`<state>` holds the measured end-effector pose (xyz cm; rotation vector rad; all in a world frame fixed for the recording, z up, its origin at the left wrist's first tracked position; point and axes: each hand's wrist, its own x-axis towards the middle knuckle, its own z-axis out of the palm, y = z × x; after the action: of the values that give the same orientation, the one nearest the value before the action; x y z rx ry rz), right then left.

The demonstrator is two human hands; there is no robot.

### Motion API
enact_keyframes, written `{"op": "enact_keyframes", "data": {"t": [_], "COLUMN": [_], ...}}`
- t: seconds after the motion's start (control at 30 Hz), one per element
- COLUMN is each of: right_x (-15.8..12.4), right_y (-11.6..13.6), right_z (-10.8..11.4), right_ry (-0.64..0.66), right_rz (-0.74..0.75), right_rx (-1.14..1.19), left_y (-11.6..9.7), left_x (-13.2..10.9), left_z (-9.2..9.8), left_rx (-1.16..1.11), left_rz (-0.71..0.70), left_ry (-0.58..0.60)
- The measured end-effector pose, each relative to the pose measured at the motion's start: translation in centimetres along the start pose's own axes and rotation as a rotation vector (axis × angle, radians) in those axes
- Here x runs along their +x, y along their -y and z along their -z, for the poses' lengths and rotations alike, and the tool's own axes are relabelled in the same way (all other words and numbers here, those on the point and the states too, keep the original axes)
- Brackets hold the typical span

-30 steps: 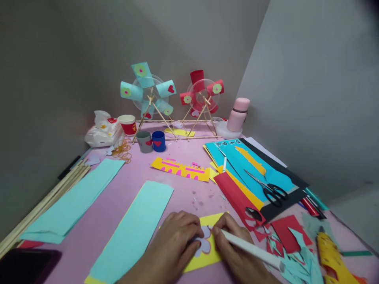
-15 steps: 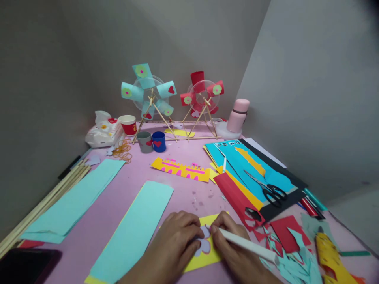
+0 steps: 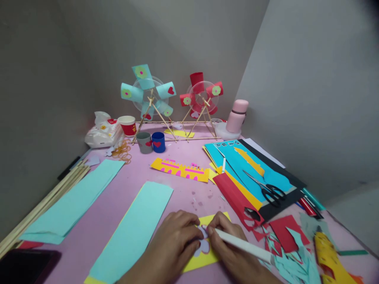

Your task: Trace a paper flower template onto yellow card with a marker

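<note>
A pale lilac paper flower (image 3: 204, 246) lies flat on a yellow paper piece (image 3: 204, 263) near the table's front edge. Bent fingers of my left hand (image 3: 180, 234) press on the flower's left side and hold it down. In a pinch, my right hand (image 3: 226, 240) grips a white marker pen (image 3: 244, 245). Its tip meets the flower's upper edge, partly covered by my fingers, and a pinkish outline shows around the petals.
Light-blue paper strips (image 3: 133, 228) lie to the left, beside wooden sticks (image 3: 44, 201). Scissors (image 3: 268, 189) rest on coloured sheets at right, above paper scraps (image 3: 296, 256) and a yellow glue gun (image 3: 330, 256). Two paper wheels on stick frames (image 3: 151, 100) stand behind.
My right hand and the marker have shifted slightly left along the flower's upper edge. My left hand stays in place on the flower.
</note>
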<state>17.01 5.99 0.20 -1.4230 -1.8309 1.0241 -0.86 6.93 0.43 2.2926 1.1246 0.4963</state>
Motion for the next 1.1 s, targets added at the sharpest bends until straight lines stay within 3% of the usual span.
{"op": "enact_keyframes", "data": {"t": [1.1], "right_x": [0.44], "right_y": [0.04], "right_z": [-0.62], "right_ry": [0.007], "right_rz": [0.010], "right_rx": [0.023], "left_y": [-0.29], "left_x": [-0.12], "left_z": [0.17], "left_rx": [0.008], "left_rz": [0.031], "left_ry": [0.004]}}
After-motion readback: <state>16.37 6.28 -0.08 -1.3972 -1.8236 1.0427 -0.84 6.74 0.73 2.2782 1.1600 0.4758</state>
